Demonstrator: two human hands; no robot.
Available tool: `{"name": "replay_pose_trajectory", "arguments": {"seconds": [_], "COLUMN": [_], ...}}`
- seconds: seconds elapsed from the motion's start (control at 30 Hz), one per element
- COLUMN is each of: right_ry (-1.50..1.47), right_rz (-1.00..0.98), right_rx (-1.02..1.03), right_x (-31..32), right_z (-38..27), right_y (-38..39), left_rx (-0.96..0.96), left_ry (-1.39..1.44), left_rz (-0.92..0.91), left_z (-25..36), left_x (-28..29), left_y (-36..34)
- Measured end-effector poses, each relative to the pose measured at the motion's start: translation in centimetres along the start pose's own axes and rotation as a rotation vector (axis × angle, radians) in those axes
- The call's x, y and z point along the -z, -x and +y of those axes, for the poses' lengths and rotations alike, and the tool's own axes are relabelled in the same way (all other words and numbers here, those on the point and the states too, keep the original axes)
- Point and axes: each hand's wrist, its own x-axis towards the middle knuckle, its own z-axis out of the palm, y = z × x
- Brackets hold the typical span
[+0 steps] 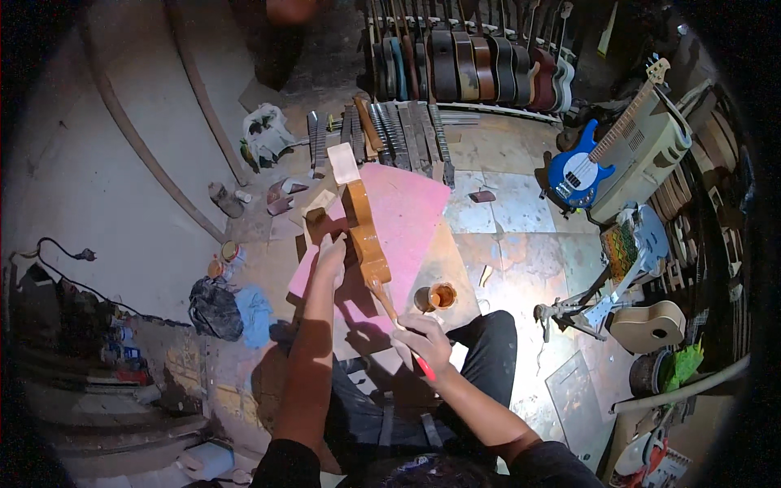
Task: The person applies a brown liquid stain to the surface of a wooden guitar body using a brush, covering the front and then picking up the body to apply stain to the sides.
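A small guitar-shaped wooden body (365, 230) stands edge-up in front of me, its curved side a glossy orange-brown. A pale wooden block (343, 163) shows at its far end. My left hand (329, 259) grips the body from the left, with some fingers hidden behind it. In my right hand (426, 338) is a paintbrush (388, 304), its red handle end (425, 368) sticking out below the palm. The brush tip touches the near end of the body's side. Just right of it, an open jar (442, 296) holds brown liquid.
Pink sheet (407, 195) covers part of the low worktable. Beyond lie slotted fretboard-like strips (396, 130) and a rack of guitars (480, 65). A blue electric bass (580, 167) leans at the right, above an unfinished guitar body (648, 326). Bags (215, 309) lie left.
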Motion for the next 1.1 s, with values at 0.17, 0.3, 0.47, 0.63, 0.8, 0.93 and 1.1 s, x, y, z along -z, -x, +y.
{"name": "replay_pose_trajectory", "arguments": {"seconds": [0.17, 0.3, 0.47, 0.63, 0.8, 0.93, 1.1], "right_ry": [-0.029, -0.034, -0.087, -0.117, -0.048, 0.156, 0.298], "right_rz": [-0.070, -0.120, -0.145, -0.066, 0.161, -0.024, -0.354], "right_rx": [-0.168, -0.244, -0.257, -0.403, -0.884, -0.772, -0.842], "right_x": [-0.3, 0.1, -1.3, 3.4, 6.8, 8.5, 5.6], "right_z": [2.7, 5.3, 4.9, 5.0, 5.4, 11.2, 14.2], "right_y": [3.1, 4.6, 4.8, 4.6, 2.5, 2.5, 1.6], "left_rx": [0.025, 0.150, 0.015, 0.068, 0.057, 0.191, 0.210], "left_ry": [0.075, 0.377, 0.163, 0.265, 0.404, 0.613, 0.590], "left_rz": [-0.001, -0.068, -0.051, 0.004, -0.082, -0.235, -0.284], "left_z": [-0.2, 0.2, -1.8, -5.0, -6.6, -3.0, 0.6], "left_x": [0.0, -2.7, 0.1, -1.0, 5.2, 1.5, 1.9], "left_y": [-0.9, -0.4, -3.4, -4.9, -3.7, 0.1, 3.7]}}
